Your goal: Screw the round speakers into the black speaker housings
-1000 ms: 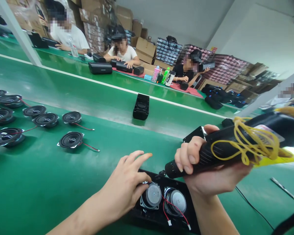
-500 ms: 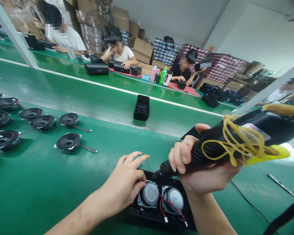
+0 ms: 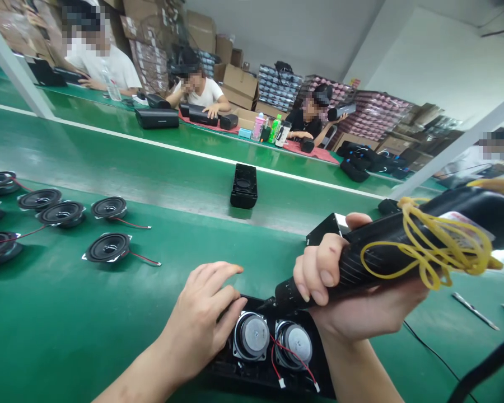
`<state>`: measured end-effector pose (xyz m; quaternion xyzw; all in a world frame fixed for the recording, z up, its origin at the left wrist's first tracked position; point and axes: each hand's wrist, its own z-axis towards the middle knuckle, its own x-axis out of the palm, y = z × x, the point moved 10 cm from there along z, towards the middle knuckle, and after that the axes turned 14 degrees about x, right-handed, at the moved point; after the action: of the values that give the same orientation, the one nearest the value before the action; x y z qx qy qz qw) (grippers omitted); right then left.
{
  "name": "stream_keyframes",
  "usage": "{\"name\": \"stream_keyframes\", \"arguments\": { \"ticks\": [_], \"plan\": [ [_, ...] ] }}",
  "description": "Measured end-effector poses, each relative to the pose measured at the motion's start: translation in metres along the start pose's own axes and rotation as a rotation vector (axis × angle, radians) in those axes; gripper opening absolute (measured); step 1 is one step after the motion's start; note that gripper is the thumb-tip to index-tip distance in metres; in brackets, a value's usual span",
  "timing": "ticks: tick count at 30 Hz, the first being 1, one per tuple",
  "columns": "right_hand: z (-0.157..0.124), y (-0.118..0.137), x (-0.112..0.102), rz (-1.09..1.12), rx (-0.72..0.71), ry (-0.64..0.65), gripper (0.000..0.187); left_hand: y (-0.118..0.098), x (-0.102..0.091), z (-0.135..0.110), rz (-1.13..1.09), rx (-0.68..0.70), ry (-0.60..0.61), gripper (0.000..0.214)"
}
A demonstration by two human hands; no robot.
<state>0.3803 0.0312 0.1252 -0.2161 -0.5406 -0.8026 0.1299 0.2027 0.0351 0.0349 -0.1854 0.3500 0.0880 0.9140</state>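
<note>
My right hand (image 3: 340, 285) is wrapped round a black electric screwdriver (image 3: 292, 294) with loops of yellow cord on its body. The tool tilts down to the left, its bit over the upper edge of a black speaker housing (image 3: 277, 386); the exact tip contact is hard to see. Inside the housing sit two speaker drivers, the left driver (image 3: 254, 334) and the right driver (image 3: 297, 344), magnets up, with red wires and white plugs. Beside the left driver, at the housing's upper left edge, my left hand (image 3: 204, 313) holds nothing, its fingers stretched and apart.
Several loose speaker drivers (image 3: 108, 246) lie on the green bench at left. Ahead stands a black housing (image 3: 243, 187). Behind my right hand is a black box (image 3: 325, 228). Tweezers (image 3: 475, 310) and a cable (image 3: 432, 350) lie at right. Co-workers sit across the bench.
My left hand has drawn back slightly left from the left driver, its thumb now at the housing edge. The screwdriver's body has shifted a little right, its bit staying near the upper edge.
</note>
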Motion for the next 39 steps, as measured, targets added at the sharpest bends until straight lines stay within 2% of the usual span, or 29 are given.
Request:
{"name": "stream_keyframes", "arguments": {
  "ticks": [2, 5, 8, 16, 20, 26, 39],
  "plan": [
    [-0.001, 0.001, 0.001, 0.006, -0.006, 0.023, 0.056, -0.005, 0.006, -0.001, 0.018, 0.042, 0.045, 0.012],
    [-0.003, 0.002, 0.004, 0.008, 0.001, 0.05, 0.055, -0.011, 0.012, -0.002, -0.012, 0.075, 0.078, 0.019],
    [-0.005, 0.002, 0.008, 0.013, 0.014, 0.066, 0.053, -0.013, 0.018, -0.002, -0.114, 0.053, 0.093, 0.025],
    [-0.007, 0.0, 0.016, 0.071, 0.055, 0.178, 0.046, -0.012, 0.025, -0.006, -0.222, 0.005, 0.088, 0.013],
    [-0.008, -0.004, 0.016, 0.086, 0.082, 0.176, 0.047, -0.014, 0.025, -0.004, -0.222, -0.001, 0.081, 0.013],
    [-0.01, -0.005, 0.017, 0.046, 0.081, 0.162, 0.059, -0.016, 0.024, 0.002, -0.217, -0.01, 0.091, 0.013],
    [-0.01, -0.014, 0.018, 0.023, 0.154, 0.198, 0.058, -0.018, 0.032, -0.001, -0.231, -0.014, 0.134, 0.014]
  ]
}}
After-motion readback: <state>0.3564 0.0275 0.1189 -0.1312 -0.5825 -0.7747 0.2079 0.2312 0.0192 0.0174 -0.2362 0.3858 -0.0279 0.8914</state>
